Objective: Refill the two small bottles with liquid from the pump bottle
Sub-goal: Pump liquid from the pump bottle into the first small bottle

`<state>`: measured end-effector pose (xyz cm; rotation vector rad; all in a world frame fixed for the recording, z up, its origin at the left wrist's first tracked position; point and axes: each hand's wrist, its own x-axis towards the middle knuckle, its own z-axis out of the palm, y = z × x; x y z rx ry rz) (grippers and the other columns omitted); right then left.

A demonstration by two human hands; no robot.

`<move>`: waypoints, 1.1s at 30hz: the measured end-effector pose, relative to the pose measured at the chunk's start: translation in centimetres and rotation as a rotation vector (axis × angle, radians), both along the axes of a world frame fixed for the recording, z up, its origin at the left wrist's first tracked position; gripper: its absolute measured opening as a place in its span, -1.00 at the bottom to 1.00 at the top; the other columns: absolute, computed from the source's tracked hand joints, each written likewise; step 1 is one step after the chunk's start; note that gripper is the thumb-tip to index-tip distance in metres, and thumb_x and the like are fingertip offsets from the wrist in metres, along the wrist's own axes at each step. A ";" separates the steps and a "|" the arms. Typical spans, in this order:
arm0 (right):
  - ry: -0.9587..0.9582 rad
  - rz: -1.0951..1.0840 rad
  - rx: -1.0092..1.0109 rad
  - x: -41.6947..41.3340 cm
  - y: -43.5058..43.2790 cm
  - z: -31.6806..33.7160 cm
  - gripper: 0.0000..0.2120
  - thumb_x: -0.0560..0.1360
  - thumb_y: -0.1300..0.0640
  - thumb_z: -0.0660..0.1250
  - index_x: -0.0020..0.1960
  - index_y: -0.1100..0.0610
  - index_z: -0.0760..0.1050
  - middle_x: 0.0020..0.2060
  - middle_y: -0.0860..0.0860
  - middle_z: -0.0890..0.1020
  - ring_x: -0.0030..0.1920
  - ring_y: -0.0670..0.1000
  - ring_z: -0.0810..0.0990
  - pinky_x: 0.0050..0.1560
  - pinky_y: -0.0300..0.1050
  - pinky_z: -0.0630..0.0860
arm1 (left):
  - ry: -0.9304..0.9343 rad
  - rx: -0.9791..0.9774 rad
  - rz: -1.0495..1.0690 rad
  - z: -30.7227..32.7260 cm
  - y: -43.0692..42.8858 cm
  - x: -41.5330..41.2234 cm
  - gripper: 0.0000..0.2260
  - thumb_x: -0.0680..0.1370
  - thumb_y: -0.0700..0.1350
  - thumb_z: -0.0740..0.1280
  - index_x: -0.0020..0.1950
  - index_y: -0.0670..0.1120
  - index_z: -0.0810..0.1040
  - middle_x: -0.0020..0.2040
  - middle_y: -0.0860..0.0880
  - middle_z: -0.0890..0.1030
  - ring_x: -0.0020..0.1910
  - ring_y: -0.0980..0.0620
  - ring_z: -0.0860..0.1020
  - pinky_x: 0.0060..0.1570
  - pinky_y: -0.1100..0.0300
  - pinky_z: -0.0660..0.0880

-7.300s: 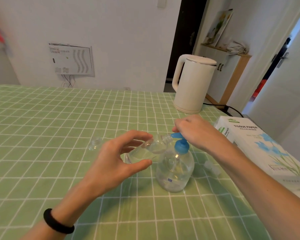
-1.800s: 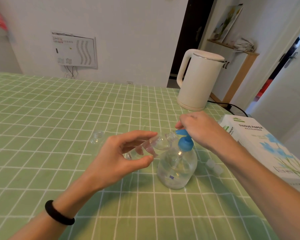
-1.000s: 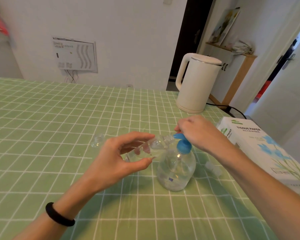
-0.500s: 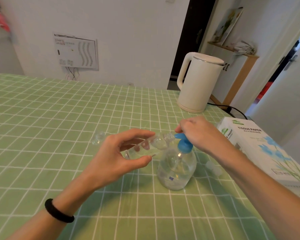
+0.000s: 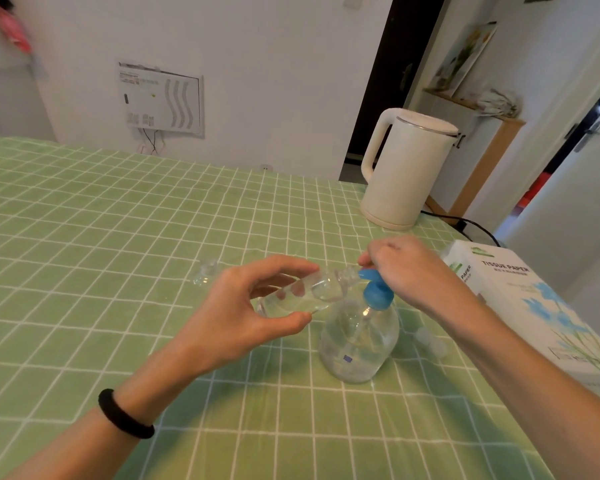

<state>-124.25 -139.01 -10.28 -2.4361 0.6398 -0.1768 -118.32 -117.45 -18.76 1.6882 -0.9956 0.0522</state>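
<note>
My left hand (image 5: 236, 317) grips a small clear bottle (image 5: 312, 292), tilted with its open mouth against the blue nozzle of the pump bottle. The clear, round pump bottle (image 5: 357, 344) stands on the green checked tablecloth and holds liquid. My right hand (image 5: 406, 268) sits on top of its blue pump head (image 5: 378, 296), fingers curled over it. A second small clear bottle (image 5: 430, 342) lies on the cloth just right of the pump bottle, partly hidden behind my right forearm. Liquid shows inside the held bottle.
A small clear cap-like piece (image 5: 205, 271) lies left of my hands. At the far right of the table (image 5: 84, 237) a white kettle (image 5: 406, 171) stands with its cord trailing right. A tissue paper box (image 5: 520, 299) lies along the right edge.
Both hands keep the same hold. My right hand has bobbed slightly up and down on the pump head, and the view has shifted a little.
</note>
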 end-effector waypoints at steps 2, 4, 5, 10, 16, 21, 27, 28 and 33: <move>-0.017 0.000 -0.019 0.0 -0.1 0.3 -0.50 0.48 -0.02 0.10 0.11 0.32 0.62 0.09 0.24 0.69 0.18 0.30 0.62 0.25 0.29 0.54 | 0.004 -0.007 -0.002 0.0 -0.1 0.0 -0.53 0.43 -0.08 0.63 0.31 0.13 0.65 0.21 0.24 0.71 0.18 0.15 0.70 0.26 0.15 0.61; -0.031 -0.009 -0.043 0.0 0.0 0.7 -0.44 0.42 -0.07 0.08 0.09 0.29 0.63 0.07 0.21 0.71 0.14 0.27 0.64 0.22 0.26 0.56 | 0.010 -0.015 -0.005 0.1 -0.1 -0.1 -0.54 0.42 0.03 0.57 0.31 0.16 0.64 0.21 0.26 0.70 0.18 0.16 0.70 0.25 0.19 0.61; -0.035 -0.013 -0.048 0.0 0.0 0.8 -0.42 0.40 -0.09 0.07 0.09 0.27 0.64 0.05 0.20 0.72 0.13 0.26 0.65 0.21 0.26 0.57 | 0.013 -0.017 -0.008 0.2 0.0 -0.1 -0.55 0.42 0.04 0.55 0.31 0.17 0.63 0.21 0.26 0.70 0.18 0.17 0.70 0.25 0.20 0.61; -0.015 -0.018 0.021 0.2 0.3 0.0 -0.44 0.41 -0.06 0.08 0.11 0.30 0.61 0.10 0.22 0.69 0.19 0.28 0.61 0.26 0.28 0.52 | 0.030 -0.017 -0.017 0.0 0.0 0.0 -0.54 0.42 0.04 0.54 0.32 0.14 0.64 0.22 0.25 0.70 0.19 0.14 0.70 0.26 0.17 0.61; -0.010 -0.018 0.022 0.0 -0.2 0.0 -0.53 0.52 0.00 0.11 0.13 0.30 0.62 0.10 0.21 0.70 0.19 0.28 0.62 0.26 0.27 0.53 | 0.025 -0.027 -0.009 0.1 0.0 -0.2 -0.55 0.41 0.06 0.54 0.30 0.16 0.64 0.21 0.27 0.70 0.18 0.16 0.69 0.25 0.17 0.61; -0.039 -0.030 -0.005 0.1 -0.3 0.7 -0.54 0.51 -0.02 0.15 0.11 0.28 0.64 0.06 0.20 0.72 0.14 0.26 0.65 0.21 0.25 0.57 | 0.027 -0.023 -0.019 0.1 -0.1 -0.1 -0.54 0.42 0.04 0.55 0.32 0.15 0.64 0.22 0.25 0.70 0.20 0.13 0.70 0.26 0.13 0.62; -0.004 -0.019 0.033 0.0 0.3 -0.1 -0.42 0.37 -0.07 0.08 0.11 0.31 0.61 0.12 0.23 0.68 0.20 0.28 0.59 0.25 0.26 0.51 | 0.032 -0.035 -0.025 0.0 -0.1 0.0 -0.54 0.43 -0.03 0.57 0.32 0.10 0.64 0.22 0.22 0.70 0.19 0.11 0.70 0.26 0.15 0.62; 0.001 -0.017 0.032 0.0 0.2 -0.1 -0.45 0.41 -0.06 0.10 0.11 0.29 0.62 0.11 0.22 0.68 0.19 0.28 0.60 0.25 0.26 0.51 | 0.029 -0.042 -0.024 0.0 0.0 0.0 -0.54 0.43 -0.01 0.57 0.33 0.11 0.64 0.22 0.22 0.70 0.19 0.11 0.70 0.26 0.16 0.61; -0.014 -0.017 0.003 -0.1 0.0 0.4 -0.42 0.40 -0.07 0.07 0.12 0.29 0.62 0.10 0.22 0.69 0.18 0.28 0.62 0.24 0.26 0.54 | 0.022 -0.023 -0.012 0.1 -0.1 -0.1 -0.50 0.43 -0.21 0.64 0.32 0.10 0.65 0.22 0.21 0.71 0.19 0.08 0.71 0.27 0.10 0.61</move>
